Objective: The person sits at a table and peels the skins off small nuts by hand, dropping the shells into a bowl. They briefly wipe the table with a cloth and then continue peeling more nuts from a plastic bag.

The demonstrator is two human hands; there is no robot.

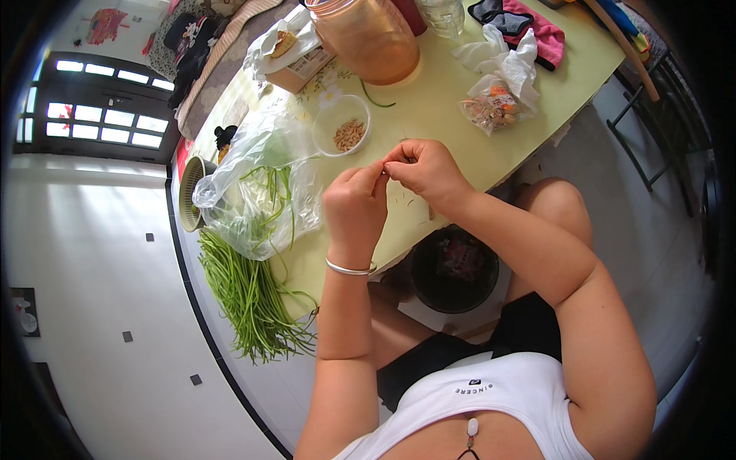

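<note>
Over the pale yellow table (452, 172), the fingertips of my left hand (356, 201) and my right hand (426, 167) meet in a pinch. Whatever lies between them is too small and hidden to name. A silvery bangle (349, 269) circles my left wrist. Just beyond my left hand sits a clear round bowl (318, 136) with small tan pieces (349, 135), perhaps shelled nuts, on its bottom. To the left, a bundle of long thin green stalks (249, 299) hangs over the table's edge, beside a crumpled clear plastic bag (264, 222) holding more of them.
A large amber jar (364, 38) and a small cardboard box (300, 70) stand at the back. On the right lie a filled clear packet (491, 106), white crumpled plastic (517, 65) and a pink cloth (543, 34). Below the near edge is a black bin (452, 287); at left, a basket (189, 201).
</note>
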